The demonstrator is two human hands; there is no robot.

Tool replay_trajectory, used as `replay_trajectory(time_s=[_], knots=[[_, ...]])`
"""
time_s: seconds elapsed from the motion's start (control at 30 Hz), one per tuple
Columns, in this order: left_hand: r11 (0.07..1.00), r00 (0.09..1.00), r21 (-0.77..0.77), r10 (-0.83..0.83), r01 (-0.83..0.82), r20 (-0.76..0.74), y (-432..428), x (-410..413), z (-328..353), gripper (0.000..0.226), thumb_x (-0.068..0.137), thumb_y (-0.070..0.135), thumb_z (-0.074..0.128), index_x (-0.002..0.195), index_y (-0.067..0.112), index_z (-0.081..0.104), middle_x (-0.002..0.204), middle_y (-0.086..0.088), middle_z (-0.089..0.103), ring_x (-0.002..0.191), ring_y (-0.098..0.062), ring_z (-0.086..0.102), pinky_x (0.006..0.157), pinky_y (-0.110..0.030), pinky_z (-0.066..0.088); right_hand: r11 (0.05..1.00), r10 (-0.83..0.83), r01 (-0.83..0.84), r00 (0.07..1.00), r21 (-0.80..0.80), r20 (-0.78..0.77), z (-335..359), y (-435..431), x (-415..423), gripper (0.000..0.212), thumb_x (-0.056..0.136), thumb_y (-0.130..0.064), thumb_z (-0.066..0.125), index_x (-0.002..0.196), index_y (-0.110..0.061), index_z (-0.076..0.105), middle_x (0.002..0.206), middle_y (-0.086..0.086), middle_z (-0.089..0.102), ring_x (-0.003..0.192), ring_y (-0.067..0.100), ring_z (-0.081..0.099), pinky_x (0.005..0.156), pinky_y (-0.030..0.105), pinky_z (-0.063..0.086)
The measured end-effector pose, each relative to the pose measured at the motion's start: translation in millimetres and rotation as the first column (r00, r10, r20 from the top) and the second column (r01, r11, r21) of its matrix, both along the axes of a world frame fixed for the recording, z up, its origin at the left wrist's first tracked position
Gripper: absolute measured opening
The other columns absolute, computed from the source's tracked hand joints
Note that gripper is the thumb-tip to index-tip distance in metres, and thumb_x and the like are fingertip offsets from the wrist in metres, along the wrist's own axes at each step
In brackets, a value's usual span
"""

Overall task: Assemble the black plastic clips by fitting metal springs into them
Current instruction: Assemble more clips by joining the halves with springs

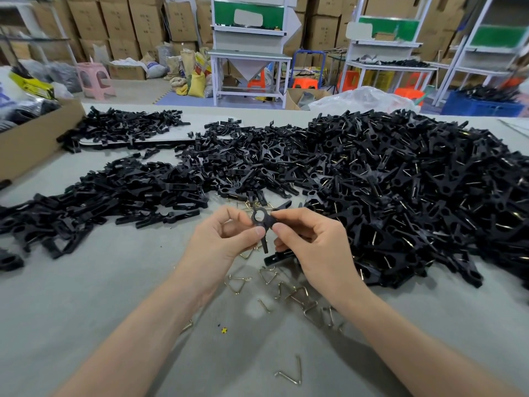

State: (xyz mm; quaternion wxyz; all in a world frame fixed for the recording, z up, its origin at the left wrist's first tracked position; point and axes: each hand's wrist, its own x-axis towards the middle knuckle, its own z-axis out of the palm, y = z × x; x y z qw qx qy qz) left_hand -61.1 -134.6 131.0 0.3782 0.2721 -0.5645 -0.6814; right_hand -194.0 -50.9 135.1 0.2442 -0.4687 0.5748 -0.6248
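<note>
Head view: left hand (pixel 226 239) and right hand (pixel 312 239) both pinch one black clip (pixel 262 220) by its ring; likely light, rigid, small; grip beside the hub.

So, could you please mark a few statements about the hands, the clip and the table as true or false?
1. The left hand and right hand both pinch one black clip. True.
2. No loose metal springs lie on the table. False: several lie scattered there, below the hands.
3. The biggest pile of clips lies right of the hands. True.
4. The left hand lies flat on the table. False: it is raised, pinching the clip.
5. A pink stool stands beyond the table. True.
</note>
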Motion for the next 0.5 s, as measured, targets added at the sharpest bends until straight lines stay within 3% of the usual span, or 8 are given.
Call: replay_trajectory(time_s=[0.3,0.43,0.5], knots=[[0.999,0.999,0.045,0.016,-0.014,-0.047,2.2,0.2,1.9,0.026,0.059,0.014,0.076,0.078,0.014,0.058,0.08,-0.006,0.073,0.073,-0.015,0.065,0.081,-0.026,0.053,0.999,0.044,-0.044,0.999,0.022,0.021,0.2,-1.2,-6.3,0.016,0.084,-0.003,0.069,0.097,-0.012,0.073,0.087,0.009,0.071,0.07,0.016,0.071,0.067,0.025,0.056],[0.996,0.996,0.041,-0.081,0.083,-0.049,-0.5,5.1,2.3,0.049,0.056,0.018,0.08,0.103,0.023,0.066,0.095,-0.011,0.073,0.087,-0.02,0.067,0.093,-0.036,0.049,0.991,0.127,-0.128,0.992,0.033,0.023,4.6,0.1,-9.4,0.02,0.088,0.0,0.063,0.095,-0.015,0.074,0.088,0.005,0.072,0.074,0.014,0.071,0.07,0.022,0.055],[0.988,0.988,-0.045,-0.152,0.151,-0.024,-0.2,5.8,3.0,0.043,0.061,0.019,0.078,0.103,0.027,0.071,0.098,-0.007,0.072,0.092,-0.02,0.066,0.092,-0.034,0.05,0.986,0.161,-0.161,0.987,0.046,0.011,7.6,0.6,-10.9,0.024,0.089,0.0,0.061,0.095,-0.019,0.074,0.087,-0.001,0.074,0.077,0.011,0.071,0.073,0.021,0.055]])
